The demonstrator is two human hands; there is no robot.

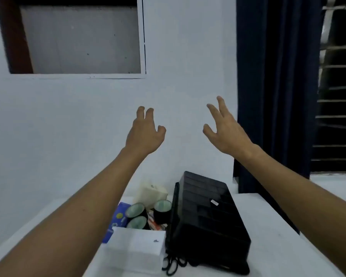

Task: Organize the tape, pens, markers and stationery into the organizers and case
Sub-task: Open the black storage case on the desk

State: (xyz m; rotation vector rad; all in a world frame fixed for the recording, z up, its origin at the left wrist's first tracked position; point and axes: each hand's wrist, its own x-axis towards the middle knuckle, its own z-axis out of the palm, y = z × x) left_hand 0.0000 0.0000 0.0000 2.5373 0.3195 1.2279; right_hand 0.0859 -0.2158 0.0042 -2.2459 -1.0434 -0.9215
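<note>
Raising our left hand (143, 134) and right hand (226, 129), fingers spread, empty, above black organizer (206, 212) beside tape rolls (137, 209).

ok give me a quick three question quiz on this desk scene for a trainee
1. True or false: both hands are raised in the air and hold nothing.
2. How many black tape rolls stand left of the black organizer? A) one B) three C) five
3. What lies at the near foot of the organizer?

Key
1. True: left hand and right hand are empty.
2. B: three tape rolls beside the black organizer.
3. Black scissors, by the white box.
</note>
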